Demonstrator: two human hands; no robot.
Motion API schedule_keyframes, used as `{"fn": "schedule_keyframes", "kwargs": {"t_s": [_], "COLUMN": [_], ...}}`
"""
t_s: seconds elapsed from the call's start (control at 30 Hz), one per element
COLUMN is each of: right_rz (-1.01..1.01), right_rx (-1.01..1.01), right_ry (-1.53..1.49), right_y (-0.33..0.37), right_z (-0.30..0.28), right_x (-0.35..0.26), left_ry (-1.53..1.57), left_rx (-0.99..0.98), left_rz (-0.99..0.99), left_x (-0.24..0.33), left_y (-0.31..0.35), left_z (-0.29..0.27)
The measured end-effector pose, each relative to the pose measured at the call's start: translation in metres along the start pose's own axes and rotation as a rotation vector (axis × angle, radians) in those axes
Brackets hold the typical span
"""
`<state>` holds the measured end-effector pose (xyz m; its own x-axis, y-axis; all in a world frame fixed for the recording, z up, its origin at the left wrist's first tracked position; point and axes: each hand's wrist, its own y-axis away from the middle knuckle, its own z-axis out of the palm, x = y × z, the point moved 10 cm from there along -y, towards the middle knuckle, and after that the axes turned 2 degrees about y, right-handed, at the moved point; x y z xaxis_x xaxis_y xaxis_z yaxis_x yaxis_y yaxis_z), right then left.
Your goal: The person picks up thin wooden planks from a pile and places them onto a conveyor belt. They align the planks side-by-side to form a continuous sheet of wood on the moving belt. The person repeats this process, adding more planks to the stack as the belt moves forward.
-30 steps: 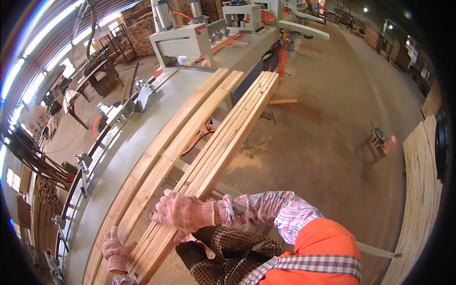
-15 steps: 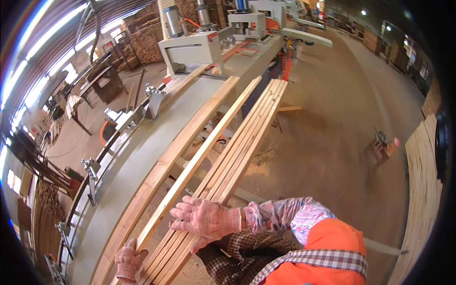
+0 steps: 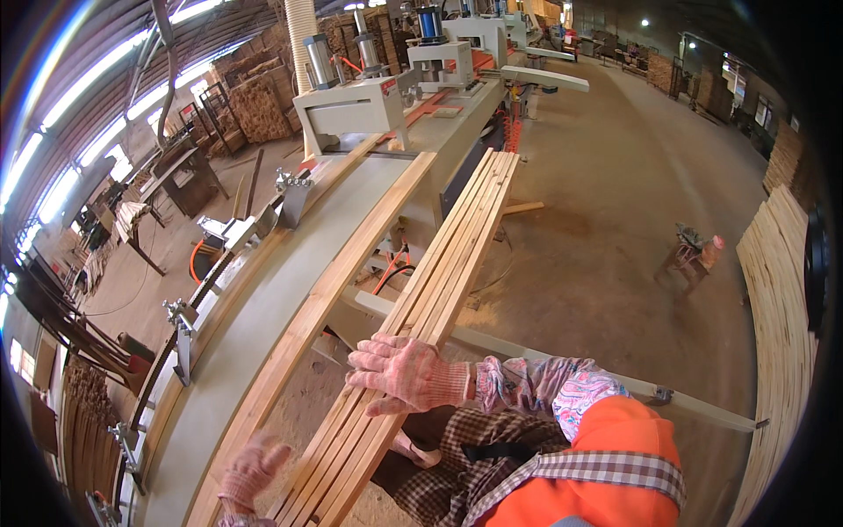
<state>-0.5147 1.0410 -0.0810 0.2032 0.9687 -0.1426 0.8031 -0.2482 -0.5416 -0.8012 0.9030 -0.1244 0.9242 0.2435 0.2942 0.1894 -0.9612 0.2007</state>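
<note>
My right hand (image 3: 411, 373), in a pink-striped knit glove, lies palm down across a row of long wooden strips (image 3: 448, 255). Its fingers are stretched out over their top faces. The strips lie side by side and slant away from me. To their left, my left hand (image 3: 253, 474), gloved alike and somewhat blurred, is raised with its fingers apart and nothing in them. It is near a single long wooden board (image 3: 329, 285), which lies along the right edge of the grey machine table (image 3: 263, 338).
Metal clamps (image 3: 182, 338) line the table's left side. At its far end stands a grey machine housing (image 3: 351, 110) with cylinders on top. A stack of pale boards (image 3: 773, 325) stands at the far right, and a small stand (image 3: 689, 259) is on the floor.
The separate strip my left hand held has left the gap and appears to lie with the row. My left hand has let go. My right hand has shifted slightly right and farther away.
</note>
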Motion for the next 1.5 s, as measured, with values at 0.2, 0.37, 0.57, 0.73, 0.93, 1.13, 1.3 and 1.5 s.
{"fn": "schedule_keyframes", "kwargs": {"t_s": [0.2,0.37,0.57,0.73,0.93,1.13,1.3,1.5], "right_rz": [-0.026,-0.019,-0.043,-0.06,-0.09,-0.086,-0.086,-0.097], "right_rx": [0.007,0.01,0.069,0.083,0.113,0.066,0.058,0.121], "right_ry": [-0.014,-0.011,-0.102,-0.155,-0.182,-0.227,-0.233,-0.261], "right_y": [-0.006,0.0,-0.001,0.002,0.005,0.004,0.005,0.007], "right_z": [0.004,0.007,-0.006,-0.006,0.002,0.011,0.017,0.015], "right_x": [-0.009,-0.001,-0.006,-0.004,-0.002,-0.005,0.001,0.0], "left_ry": [-0.633,-0.169,0.178,0.26,0.316,1.042,1.117,1.073], "left_rx": [0.168,-0.046,-0.209,-0.253,-0.451,-0.653,-0.482,-0.743], "left_rz": [-0.407,-0.376,-0.345,-0.491,-0.53,-0.491,-0.534,-0.393], "left_x": [-0.072,-0.046,-0.012,0.018,0.054,0.097,0.095,0.113], "left_y": [-0.044,-0.026,0.026,0.047,0.008,-0.03,-0.033,-0.05], "left_z": [-0.002,-0.009,-0.002,0.01,0.02,0.054,0.055,0.065]}}
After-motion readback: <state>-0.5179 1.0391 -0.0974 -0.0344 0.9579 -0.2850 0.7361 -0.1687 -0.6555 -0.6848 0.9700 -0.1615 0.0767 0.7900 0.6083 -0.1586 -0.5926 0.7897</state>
